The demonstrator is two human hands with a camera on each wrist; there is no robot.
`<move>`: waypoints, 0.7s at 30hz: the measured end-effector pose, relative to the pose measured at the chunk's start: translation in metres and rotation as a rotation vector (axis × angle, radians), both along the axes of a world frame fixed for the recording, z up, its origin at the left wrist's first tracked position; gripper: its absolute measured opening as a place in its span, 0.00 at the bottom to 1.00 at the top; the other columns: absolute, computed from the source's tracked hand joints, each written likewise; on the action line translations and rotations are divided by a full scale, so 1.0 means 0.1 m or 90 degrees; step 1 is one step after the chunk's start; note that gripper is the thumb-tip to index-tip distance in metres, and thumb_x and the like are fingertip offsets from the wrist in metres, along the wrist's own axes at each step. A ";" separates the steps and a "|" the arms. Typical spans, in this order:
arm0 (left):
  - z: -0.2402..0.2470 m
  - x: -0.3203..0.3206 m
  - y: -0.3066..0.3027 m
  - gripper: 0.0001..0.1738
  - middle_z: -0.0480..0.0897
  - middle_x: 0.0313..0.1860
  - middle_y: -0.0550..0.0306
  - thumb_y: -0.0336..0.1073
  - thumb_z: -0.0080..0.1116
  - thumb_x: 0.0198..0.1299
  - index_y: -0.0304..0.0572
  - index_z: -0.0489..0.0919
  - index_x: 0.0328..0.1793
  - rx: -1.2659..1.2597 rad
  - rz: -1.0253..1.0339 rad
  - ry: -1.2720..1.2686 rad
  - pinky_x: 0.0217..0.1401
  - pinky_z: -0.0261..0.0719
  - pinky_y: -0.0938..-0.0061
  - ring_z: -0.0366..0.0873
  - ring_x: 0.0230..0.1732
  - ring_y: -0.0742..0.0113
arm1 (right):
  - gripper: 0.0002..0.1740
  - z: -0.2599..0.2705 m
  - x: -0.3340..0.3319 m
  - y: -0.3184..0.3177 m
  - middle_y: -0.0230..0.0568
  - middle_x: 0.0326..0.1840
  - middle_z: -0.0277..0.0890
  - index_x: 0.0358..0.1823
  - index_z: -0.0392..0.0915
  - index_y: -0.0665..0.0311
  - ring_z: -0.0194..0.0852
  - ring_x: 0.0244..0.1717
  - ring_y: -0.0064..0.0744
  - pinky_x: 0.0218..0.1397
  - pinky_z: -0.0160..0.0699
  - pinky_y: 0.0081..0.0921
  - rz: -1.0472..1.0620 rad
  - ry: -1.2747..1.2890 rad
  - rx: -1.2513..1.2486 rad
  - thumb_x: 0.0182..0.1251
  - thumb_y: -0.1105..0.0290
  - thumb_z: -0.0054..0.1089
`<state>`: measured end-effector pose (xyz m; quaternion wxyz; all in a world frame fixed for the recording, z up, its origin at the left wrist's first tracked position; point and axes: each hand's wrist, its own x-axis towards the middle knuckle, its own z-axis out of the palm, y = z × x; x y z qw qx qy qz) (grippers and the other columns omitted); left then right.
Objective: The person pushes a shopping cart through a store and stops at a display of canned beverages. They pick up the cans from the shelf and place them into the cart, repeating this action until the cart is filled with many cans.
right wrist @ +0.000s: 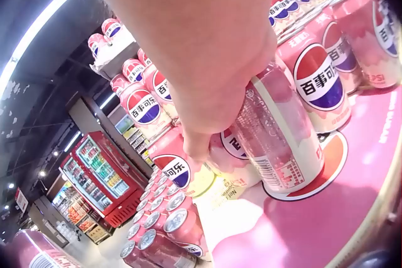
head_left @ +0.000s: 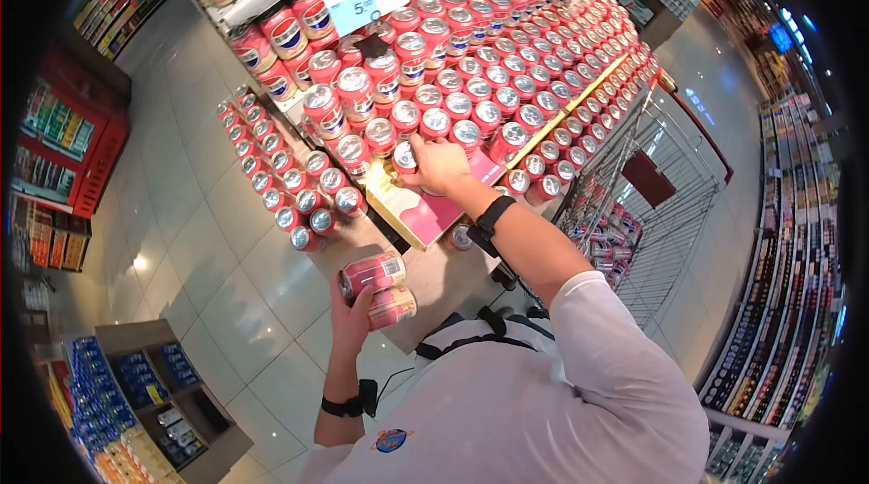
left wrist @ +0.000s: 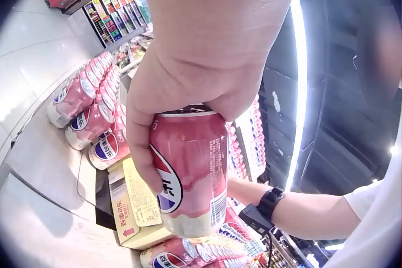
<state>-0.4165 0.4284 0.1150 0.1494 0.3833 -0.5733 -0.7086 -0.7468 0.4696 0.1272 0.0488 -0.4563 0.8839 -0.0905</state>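
Observation:
My left hand [head_left: 349, 314] holds two pink-and-cream soda cans out over the floor side, an upper can [head_left: 371, 273] and a lower can [head_left: 392, 307]. In the left wrist view one held can [left wrist: 190, 170] shows, its top under the palm; the other is hidden. At the display, my right hand [head_left: 442, 167] grips a pink can [head_left: 405, 157] by its upper part. That can [right wrist: 282, 136] stands tilted in the right wrist view, over a pink cardboard tray [right wrist: 270, 236] printed with a round logo. Other cans stand close around its far side.
Tiered rows of matching cans [head_left: 466, 105] rise behind the tray, beneath a price sign [head_left: 367, 2]. A lower group of cans [head_left: 281, 161] stands at the left. To the right is a wire shopping cart [head_left: 665, 230] with cans inside. Tiled floor [head_left: 226, 258] lies left.

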 end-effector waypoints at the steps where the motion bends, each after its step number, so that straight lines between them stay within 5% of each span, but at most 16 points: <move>1: 0.00 0.00 0.01 0.35 0.76 0.64 0.46 0.31 0.60 0.72 0.35 0.57 0.80 0.003 0.011 -0.004 0.59 0.83 0.69 0.80 0.59 0.61 | 0.46 0.03 -0.01 0.05 0.47 0.48 0.85 0.63 0.69 0.62 0.84 0.53 0.50 0.49 0.86 0.43 0.007 -0.026 0.019 0.52 0.37 0.73; 4: -0.04 -0.01 0.01 0.38 0.75 0.66 0.45 0.31 0.60 0.71 0.35 0.54 0.82 -0.001 0.020 -0.030 0.61 0.81 0.68 0.79 0.61 0.61 | 0.46 0.31 0.01 0.41 0.47 0.44 0.86 0.62 0.70 0.60 0.85 0.50 0.50 0.44 0.86 0.44 -0.009 -0.047 -0.040 0.51 0.34 0.72; 7: -0.02 -0.01 0.07 0.41 0.74 0.69 0.44 0.32 0.61 0.72 0.37 0.52 0.85 -0.030 -0.009 -0.086 0.65 0.77 0.68 0.77 0.63 0.59 | 0.49 0.54 0.02 1.12 0.48 0.34 0.83 0.67 0.73 0.51 0.86 0.36 0.51 0.37 0.83 0.45 -0.004 0.022 -0.126 0.48 0.30 0.73; 12: 0.12 -0.20 0.32 0.39 0.75 0.67 0.46 0.33 0.59 0.73 0.38 0.54 0.84 -0.049 -0.057 -0.059 0.64 0.77 0.68 0.76 0.63 0.60 | 0.47 1.19 -0.01 2.90 0.48 0.37 0.84 0.63 0.76 0.50 0.87 0.38 0.51 0.41 0.85 0.43 -0.155 0.021 -0.113 0.42 0.34 0.79; 16: 0.22 -0.49 0.68 0.36 0.75 0.68 0.47 0.32 0.57 0.74 0.38 0.55 0.83 -0.048 -0.142 -0.054 0.66 0.75 0.69 0.75 0.64 0.61 | 0.45 0.97 -0.11 4.39 0.48 0.39 0.86 0.63 0.75 0.49 0.87 0.40 0.51 0.43 0.85 0.44 -0.259 0.067 -0.089 0.45 0.37 0.79; 21: 0.34 -0.91 1.33 0.35 0.75 0.67 0.48 0.30 0.56 0.74 0.39 0.55 0.83 -0.070 -0.262 -0.030 0.67 0.75 0.69 0.75 0.64 0.63 | 0.46 0.06 -0.12 5.87 0.47 0.36 0.86 0.62 0.75 0.51 0.87 0.40 0.52 0.41 0.84 0.46 -0.418 -0.116 0.170 0.45 0.35 0.76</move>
